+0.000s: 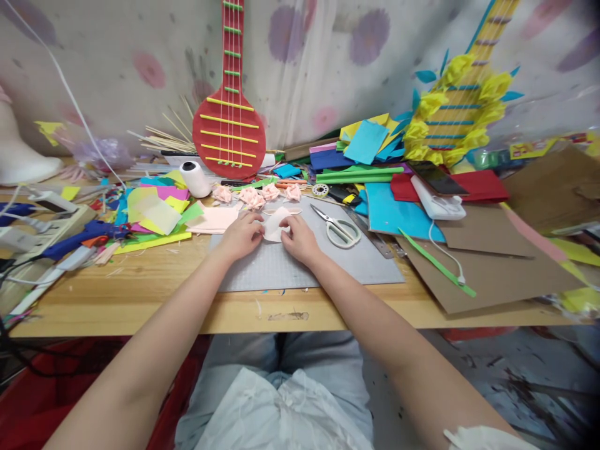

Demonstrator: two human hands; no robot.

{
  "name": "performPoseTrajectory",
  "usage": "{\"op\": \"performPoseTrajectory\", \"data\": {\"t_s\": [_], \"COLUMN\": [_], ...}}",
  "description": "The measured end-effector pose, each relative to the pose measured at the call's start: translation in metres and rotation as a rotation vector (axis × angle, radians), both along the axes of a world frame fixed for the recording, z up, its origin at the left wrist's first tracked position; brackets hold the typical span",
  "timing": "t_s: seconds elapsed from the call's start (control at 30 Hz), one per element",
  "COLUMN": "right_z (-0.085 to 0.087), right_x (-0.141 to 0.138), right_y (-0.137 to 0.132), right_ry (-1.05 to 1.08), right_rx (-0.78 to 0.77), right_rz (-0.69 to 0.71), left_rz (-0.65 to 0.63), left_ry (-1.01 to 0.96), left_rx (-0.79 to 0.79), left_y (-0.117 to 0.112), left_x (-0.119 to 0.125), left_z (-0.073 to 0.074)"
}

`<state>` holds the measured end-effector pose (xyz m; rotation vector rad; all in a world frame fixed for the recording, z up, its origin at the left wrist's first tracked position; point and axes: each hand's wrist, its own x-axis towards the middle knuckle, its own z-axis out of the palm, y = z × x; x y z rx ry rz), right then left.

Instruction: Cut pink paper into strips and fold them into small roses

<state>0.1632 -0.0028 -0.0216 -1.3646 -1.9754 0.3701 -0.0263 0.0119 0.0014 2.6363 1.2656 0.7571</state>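
Note:
My left hand (242,235) pinches the left edge of a small pale pink piece of crepe paper (274,229). The right edge of that piece is between the curled fingers of my right hand (300,237). Both hands rest low over a grey cutting mat (262,272). Just beyond them sit several pale pink paper flowers (252,198). A stack of pale pink paper (216,219) lies left of my left hand. To the right of my right hand, scissors with pale handles (344,234) lie on the mat, blades pointing away to the left.
A red paper lute (229,134) leans at the back beside a white thread spool (195,179). Coloured paper scraps (154,209) and a blue glue gun (87,237) lie left. Rightward are brown cardboard (487,269), a phone (435,177) and a yellow-flowered instrument (457,112).

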Motion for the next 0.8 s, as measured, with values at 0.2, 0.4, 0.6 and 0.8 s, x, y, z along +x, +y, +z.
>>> {"op": "performPoseTrajectory", "data": {"t_s": [0.2, 0.4, 0.6, 0.8], "right_z": [0.001, 0.005, 0.002, 0.000], "right_x": [0.003, 0.001, 0.002, 0.004], "right_y": [0.002, -0.003, -0.001, 0.002], "right_ry": [0.026, -0.003, -0.055, -0.125], "right_rx": [0.013, 0.023, 0.011, -0.033], "right_rz": [-0.019, 0.043, 0.045, 0.013], "left_rz": [0.086, 0.249, 0.125, -0.039], "left_ry": [0.184, 0.275, 0.241, 0.058], "left_rx": [0.220, 0.264, 0.157, -0.071], "left_y": [-0.016, -0.023, -0.019, -0.011], "left_x": [0.001, 0.016, 0.035, 0.024], "left_z": [0.000, -0.007, -0.008, -0.001]}}
